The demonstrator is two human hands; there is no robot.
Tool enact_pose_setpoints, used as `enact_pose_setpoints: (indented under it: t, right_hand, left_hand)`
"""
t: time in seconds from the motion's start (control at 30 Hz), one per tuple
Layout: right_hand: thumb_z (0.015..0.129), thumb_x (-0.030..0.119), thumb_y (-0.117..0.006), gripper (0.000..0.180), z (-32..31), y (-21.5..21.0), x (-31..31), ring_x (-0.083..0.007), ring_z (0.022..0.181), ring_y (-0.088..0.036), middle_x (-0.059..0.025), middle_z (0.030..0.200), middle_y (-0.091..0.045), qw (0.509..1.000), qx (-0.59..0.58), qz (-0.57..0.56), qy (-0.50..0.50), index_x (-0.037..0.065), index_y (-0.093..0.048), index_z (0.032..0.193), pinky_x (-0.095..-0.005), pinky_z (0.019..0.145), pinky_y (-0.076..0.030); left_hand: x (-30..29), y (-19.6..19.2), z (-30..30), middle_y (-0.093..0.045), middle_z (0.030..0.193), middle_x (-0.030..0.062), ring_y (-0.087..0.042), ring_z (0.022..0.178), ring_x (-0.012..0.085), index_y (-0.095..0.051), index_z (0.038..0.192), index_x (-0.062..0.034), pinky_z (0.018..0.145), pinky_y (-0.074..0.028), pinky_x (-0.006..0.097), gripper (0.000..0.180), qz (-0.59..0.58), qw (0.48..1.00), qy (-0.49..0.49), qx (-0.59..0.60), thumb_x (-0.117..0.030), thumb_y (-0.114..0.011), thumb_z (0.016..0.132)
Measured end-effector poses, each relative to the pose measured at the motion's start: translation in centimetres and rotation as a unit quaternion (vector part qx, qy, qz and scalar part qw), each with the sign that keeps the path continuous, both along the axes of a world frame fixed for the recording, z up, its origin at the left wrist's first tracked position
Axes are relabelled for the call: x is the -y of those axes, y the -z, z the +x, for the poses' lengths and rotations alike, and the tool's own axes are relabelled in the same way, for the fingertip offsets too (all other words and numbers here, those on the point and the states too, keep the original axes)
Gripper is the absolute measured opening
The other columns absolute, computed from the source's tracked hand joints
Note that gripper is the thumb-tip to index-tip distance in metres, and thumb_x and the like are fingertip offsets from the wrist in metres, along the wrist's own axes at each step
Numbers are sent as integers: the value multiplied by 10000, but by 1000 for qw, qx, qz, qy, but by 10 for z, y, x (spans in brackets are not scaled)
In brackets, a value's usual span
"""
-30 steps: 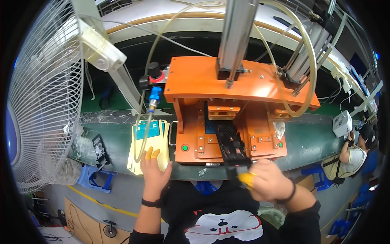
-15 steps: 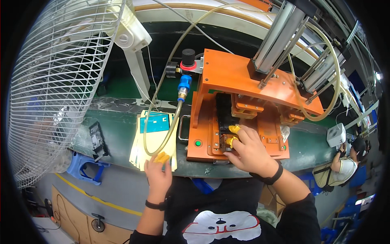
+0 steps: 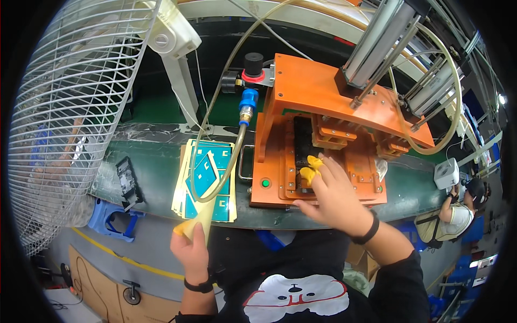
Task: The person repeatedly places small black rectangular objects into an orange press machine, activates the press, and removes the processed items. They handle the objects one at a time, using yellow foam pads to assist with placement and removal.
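My left hand [image 3: 191, 247] pinches a corner of a yellow backing sheet [image 3: 203, 216], which curls up off the stack at the bench's near edge. Teal pieces with small cut-outs [image 3: 221, 209] lie on the sheets below. My right hand [image 3: 336, 199] reaches into an orange press [image 3: 301, 86], fingers extended and thumb apart. Its fingertips, in yellow finger covers [image 3: 311, 171], are at the near end of a long black part [image 3: 303, 141] seated in the press bed. Whether something small lies under those fingertips is hidden.
Over the bed hang the press's metal cylinders [image 3: 371, 43]. A clear hose [image 3: 237, 153] loops above the sheets from a blue fitting [image 3: 248, 100]. Left on the green bench lies a black frame-like part [image 3: 127, 182], beside a wire fan guard [image 3: 81, 97]. Another person [image 3: 458, 215] sits far right.
My left hand has moved down and left, lifting the sheet's corner and baring more teal pieces. The right hand's fingers have straightened, with the thumb farther from the black part.
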State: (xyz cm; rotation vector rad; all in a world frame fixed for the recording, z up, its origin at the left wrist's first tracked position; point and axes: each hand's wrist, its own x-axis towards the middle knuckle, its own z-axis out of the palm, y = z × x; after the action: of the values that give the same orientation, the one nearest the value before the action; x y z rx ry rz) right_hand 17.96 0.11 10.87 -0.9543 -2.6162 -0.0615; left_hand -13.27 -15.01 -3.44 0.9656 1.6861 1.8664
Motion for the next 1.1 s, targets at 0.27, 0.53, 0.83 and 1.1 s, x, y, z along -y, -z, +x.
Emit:
enact_pose_setpoints:
  t: [0.27, 0.53, 0.83, 1.1]
  right_hand:
    - [916, 365, -792, 703, -77, 52, 71, -491, 806, -722, -374, 1410, -488, 958, -88, -274, 12, -74, -511, 1388, -485, 669, -628]
    - [1012, 346, -718, 623, -85, 72, 70, -318, 855, -732, -250, 1286, -589, 890, -232, -391, 44, -76, -478, 1402, -374, 719, -606]
    - [1078, 134, -630, 268, -82, 117, 67, -113, 1085, -681, -64, 1178, -728, 577, -416, -703, -19, 19, -635, 1320, -307, 903, -563]
    - [933, 124, -694, 127, -59, 85, 83, -454, 762, -657, -204, 825, -655, 884, -289, -363, -62, 16, -634, 905, -495, 631, -542]
  left_hand:
    - [28, -2, 21, -749, 1065, 114, -700, 957, 180, -697, 1113, 35, 888, -549, 323, 224, -4, 999, 37, -4, -9, -785, 911]
    - [42, -18, 34, -734, 980, 122, -720, 851, 251, -740, 1043, -3, 792, -569, 339, 195, 14, 985, 106, -137, 15, -792, 856]
    - [29, -35, 65, -671, 1273, 119, -637, 1192, 352, -767, 1125, -92, 1090, -474, 503, 379, 68, 873, 300, -378, -169, -882, 772]
    - [10, -44, 78, -633, 1403, 217, -610, 1284, 398, -692, 1271, 14, 1094, -488, 462, 452, 45, 949, 171, -259, -138, -831, 869]
